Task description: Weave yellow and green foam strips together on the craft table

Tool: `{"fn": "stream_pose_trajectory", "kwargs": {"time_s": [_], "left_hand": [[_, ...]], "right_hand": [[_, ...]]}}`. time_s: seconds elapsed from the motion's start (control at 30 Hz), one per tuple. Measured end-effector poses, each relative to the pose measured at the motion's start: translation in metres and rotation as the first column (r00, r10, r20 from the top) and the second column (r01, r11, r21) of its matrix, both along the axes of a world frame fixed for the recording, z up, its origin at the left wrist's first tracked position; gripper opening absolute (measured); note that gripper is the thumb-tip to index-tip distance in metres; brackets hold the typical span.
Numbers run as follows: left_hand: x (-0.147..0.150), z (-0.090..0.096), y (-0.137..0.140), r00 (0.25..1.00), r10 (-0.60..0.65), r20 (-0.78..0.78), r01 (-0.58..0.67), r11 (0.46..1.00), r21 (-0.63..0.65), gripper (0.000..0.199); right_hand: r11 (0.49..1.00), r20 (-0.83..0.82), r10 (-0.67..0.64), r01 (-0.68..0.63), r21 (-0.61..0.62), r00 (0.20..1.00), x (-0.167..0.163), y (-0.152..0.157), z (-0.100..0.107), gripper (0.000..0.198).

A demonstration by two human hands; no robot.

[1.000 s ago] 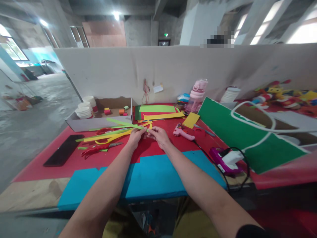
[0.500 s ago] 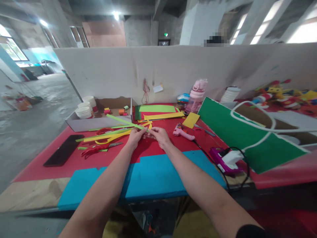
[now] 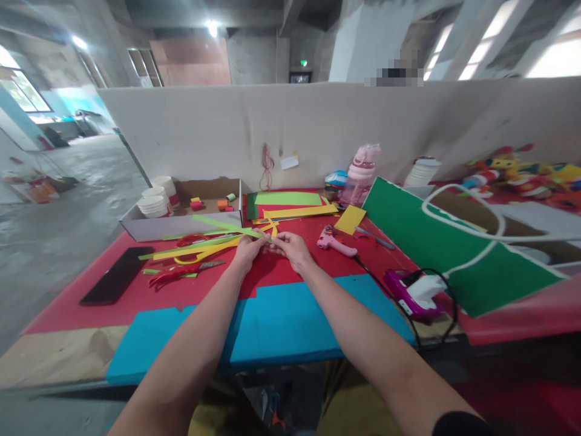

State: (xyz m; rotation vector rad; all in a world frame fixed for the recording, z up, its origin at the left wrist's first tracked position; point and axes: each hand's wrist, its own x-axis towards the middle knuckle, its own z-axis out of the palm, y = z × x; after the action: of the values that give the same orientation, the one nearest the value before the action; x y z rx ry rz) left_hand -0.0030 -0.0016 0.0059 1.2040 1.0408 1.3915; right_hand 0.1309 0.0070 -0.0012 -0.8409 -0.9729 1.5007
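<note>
Over the middle of the red table cover, my left hand (image 3: pixel 250 249) and my right hand (image 3: pixel 290 248) meet with fingertips nearly touching. Both pinch a light green paper strip (image 3: pixel 222 224) near its right end; its long free part points left towards the box. A yellow paper strip (image 3: pixel 274 229) stands up just behind my fingertips; whether it is also held I cannot tell. Left of my hands lie more yellow and green strips (image 3: pixel 181 252), and red-handled scissors (image 3: pixel 175 274) rest in front of them.
A white box (image 3: pixel 181 229) holds paper cups (image 3: pixel 153 203) and small paper rolls (image 3: pixel 196 205). To the right lie a pink glue gun (image 3: pixel 336 243), a purple power strip (image 3: pixel 413 297) with cables, and a leaning green board (image 3: pixel 436 254). A black phone (image 3: pixel 117 276) lies left; blue foam sheet (image 3: pixel 290 324) covers the front edge.
The free left end of the green strip has dipped slightly and shifted a little left. My hands stay in nearly the same place.
</note>
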Motion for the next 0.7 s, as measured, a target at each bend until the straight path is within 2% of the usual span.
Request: {"fn": "stream_pose_trajectory", "kwargs": {"time_s": [0.13, 0.3, 0.4, 0.53, 0.7], "left_hand": [[-0.0006, -0.0010, 0.0009, 1.000, -0.019, -0.020, 0.018, 1.000, -0.024, 0.030], [-0.0012, 0.0020, 0.0006, 0.993, 0.070, -0.095, -0.068, 0.997, 0.023, 0.026], [-0.0011, 0.0020, 0.0012, 0.992, 0.063, -0.113, -0.064, 0.998, -0.006, 0.026], [-0.0014, -0.0008, 0.0029, 0.989, 0.055, -0.139, -0.062, 0.997, -0.046, 0.028], [-0.0017, -0.0020, 0.0032, 0.982, 0.105, -0.157, -0.108, 0.994, -0.011, 0.026]], "right_hand": [[1.000, 0.019, -0.015, 0.015, 0.000, 1.000, 0.0016, 0.0001, -0.0001, 0.028], [1.000, 0.028, 0.007, -0.006, -0.017, 1.000, 0.0022, 0.0005, -0.0015, 0.027], [0.999, 0.012, 0.008, -0.008, -0.032, 1.000, 0.0014, 0.0005, -0.0015, 0.027], [1.000, 0.018, -0.003, 0.003, -0.014, 1.000, 0.0010, 0.0000, -0.0011, 0.027], [1.000, 0.038, 0.003, -0.004, 0.014, 0.999, 0.0010, -0.0003, -0.0014, 0.029]]}}
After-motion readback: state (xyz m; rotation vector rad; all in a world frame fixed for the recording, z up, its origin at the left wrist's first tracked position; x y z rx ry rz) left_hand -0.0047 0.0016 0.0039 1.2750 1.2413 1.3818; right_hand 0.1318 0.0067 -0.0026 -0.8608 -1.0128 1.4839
